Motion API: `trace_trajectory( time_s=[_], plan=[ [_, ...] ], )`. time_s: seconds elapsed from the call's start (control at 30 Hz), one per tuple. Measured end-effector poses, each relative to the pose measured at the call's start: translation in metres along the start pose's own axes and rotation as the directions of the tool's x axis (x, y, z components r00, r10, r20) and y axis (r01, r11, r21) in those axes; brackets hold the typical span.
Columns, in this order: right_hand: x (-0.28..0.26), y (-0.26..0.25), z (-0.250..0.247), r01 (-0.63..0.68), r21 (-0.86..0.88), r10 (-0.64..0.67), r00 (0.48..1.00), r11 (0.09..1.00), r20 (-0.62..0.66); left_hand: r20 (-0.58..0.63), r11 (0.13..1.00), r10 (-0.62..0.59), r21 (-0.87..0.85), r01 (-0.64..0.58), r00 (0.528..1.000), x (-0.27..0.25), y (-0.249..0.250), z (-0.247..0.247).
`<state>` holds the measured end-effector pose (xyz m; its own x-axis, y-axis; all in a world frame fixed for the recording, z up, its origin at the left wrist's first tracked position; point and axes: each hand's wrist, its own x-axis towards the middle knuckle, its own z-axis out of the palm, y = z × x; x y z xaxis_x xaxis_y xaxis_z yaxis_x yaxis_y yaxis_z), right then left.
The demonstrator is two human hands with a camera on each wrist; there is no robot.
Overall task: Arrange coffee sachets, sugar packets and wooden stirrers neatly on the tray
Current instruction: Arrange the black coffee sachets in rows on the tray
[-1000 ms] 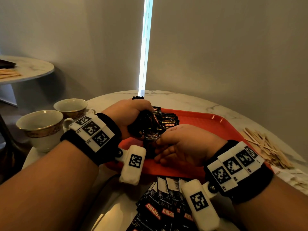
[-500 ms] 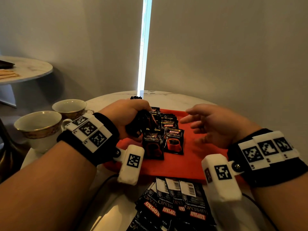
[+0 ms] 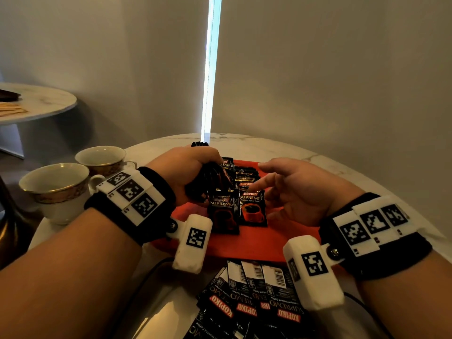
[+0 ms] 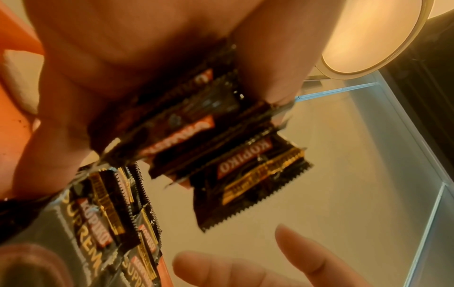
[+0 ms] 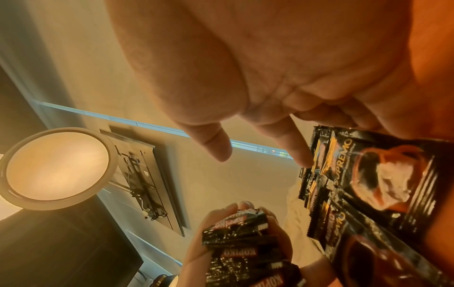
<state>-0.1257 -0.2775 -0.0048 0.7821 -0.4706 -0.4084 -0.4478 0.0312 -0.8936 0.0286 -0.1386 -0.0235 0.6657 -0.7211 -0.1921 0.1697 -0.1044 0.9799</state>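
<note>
My left hand [image 3: 193, 170] grips a bunch of black coffee sachets [image 3: 212, 179] above the left part of the red tray [image 3: 256, 243]; the left wrist view shows the bunch of sachets [image 4: 196, 132] fanned between thumb and fingers. Two rows of coffee sachets [image 3: 252, 207] lie overlapped on the tray. My right hand [image 3: 288, 189] hovers over the tray just right of them, fingers relaxed and holding nothing, its fingertips [image 5: 302, 159] beside the laid sachets [image 5: 383, 170].
More sachets [image 3: 254, 302] lie face down on the marble table in front of the tray. Two gold-rimmed cups [image 3: 56, 187] stand at the left. A second round table [image 3: 36, 104] sits at the far left.
My right hand lifted off the tray sachets, swung right, then came back toward them with fingers relaxed. Two front sachets now lie uncovered. The left hand kept its bunch in place.
</note>
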Motion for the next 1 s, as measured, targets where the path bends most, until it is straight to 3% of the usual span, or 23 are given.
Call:
trace_trajectory(
  time_s=[0.27,0.37,0.43,0.57,0.67,0.87,1.0],
  plan=[
    [0.003,0.001,0.000,0.006,-0.007,-0.006,1.000,1.000,-0.004,-0.062,0.998,0.054,-0.012,-0.055,0.997,0.001,0.000,-0.003],
    [0.004,0.001,-0.003,0.108,-0.031,-0.109,0.993,0.994,-0.054,-0.074,0.993,0.091,-0.064,-0.095,0.993,0.000,0.002,-0.004],
    [0.003,0.001,-0.004,0.281,-0.023,-0.281,0.957,0.960,-0.071,-0.029,0.977,0.121,-0.176,-0.124,0.992,-0.002,0.004,-0.002],
    [0.000,0.001,-0.006,0.561,-0.066,-0.558,0.827,0.825,0.063,0.213,0.900,0.179,-0.430,-0.072,0.960,-0.013,0.008,0.008],
    [-0.001,0.002,-0.001,0.642,-0.030,-0.636,0.763,0.766,0.118,0.195,0.870,0.199,-0.487,-0.082,0.960,-0.014,0.007,0.010],
    [-0.004,0.001,0.006,0.760,-0.148,-0.771,0.635,0.633,-0.036,0.254,0.899,0.163,-0.437,-0.038,0.953,-0.015,0.005,0.016],
    [-0.007,0.000,0.007,0.776,-0.137,-0.785,0.619,0.616,-0.022,0.265,0.909,0.134,-0.417,-0.012,0.955,-0.014,0.004,0.015]
  ],
)
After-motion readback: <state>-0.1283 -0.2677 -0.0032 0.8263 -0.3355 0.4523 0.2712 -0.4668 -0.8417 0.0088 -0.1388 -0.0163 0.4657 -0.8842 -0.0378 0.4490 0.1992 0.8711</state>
